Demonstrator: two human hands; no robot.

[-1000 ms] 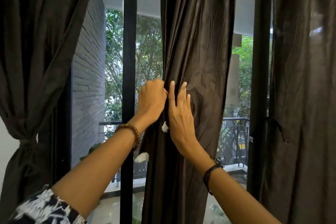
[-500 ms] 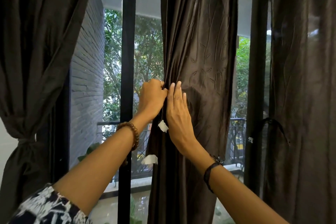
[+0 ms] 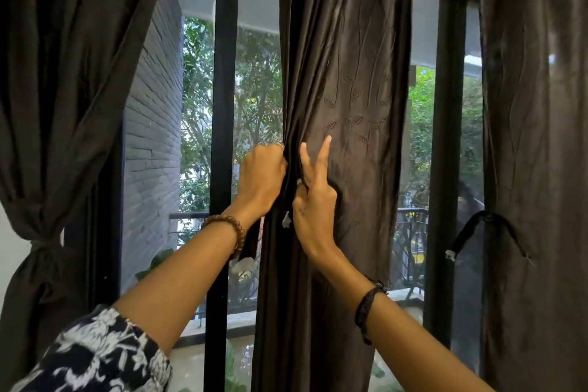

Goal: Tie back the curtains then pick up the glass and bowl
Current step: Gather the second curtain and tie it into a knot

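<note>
The dark middle curtain (image 3: 350,89) hangs bunched in front of the window. My left hand (image 3: 262,175) grips its gathered left edge in a fist. Just to the right, my right hand (image 3: 315,201) lies against the fabric with two fingers pointing up. Its other fingers and thumb are curled and pinch a thin dark tie-back strip (image 3: 303,180). A white tag (image 3: 286,220) hangs between the hands. A second strip end with a white tag (image 3: 242,264) dangles below my left wrist. No glass or bowl is in view.
The left curtain (image 3: 63,89) is bound by a tie (image 3: 35,247). A loose tie loop (image 3: 486,216) hangs on the right curtain (image 3: 534,137). Black window frame bars (image 3: 222,105) stand behind, with a balcony railing (image 3: 410,232) and trees outside.
My right hand, earlier flat on the curtain, has curled its lower fingers and thumb onto the strip, leaving two fingers raised. My left hand keeps its grip. The curtain is bunched slightly narrower.
</note>
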